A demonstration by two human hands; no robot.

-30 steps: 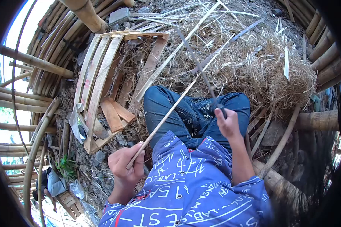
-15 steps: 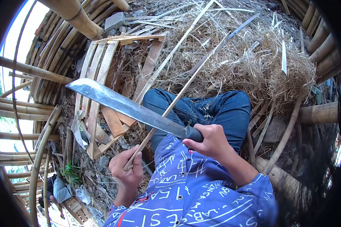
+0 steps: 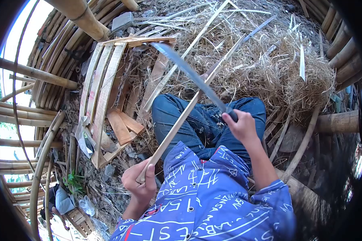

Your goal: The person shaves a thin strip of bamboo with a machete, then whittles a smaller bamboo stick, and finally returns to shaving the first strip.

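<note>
Pale, straight-edged wood makes the long strip point(image 3: 177, 125) whose near end the left hand point(image 3: 139, 181) pinches between thumb and fingers, while the broad metal blade point(image 3: 185, 69) crosses over it, its dark, rounded handle point(image 3: 232, 115) gripped in the right hand's point(image 3: 242, 125) curled fingers above blue denim point(image 3: 173, 116).

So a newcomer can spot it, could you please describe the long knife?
Find the blue jeans below the heap of dry shavings. Over them, the right hand grips the long knife by a dark handle, its blade slanting up leftward across the pale strip in the left hand. Grey metal sets it apart from the pale strips nearby.
</note>
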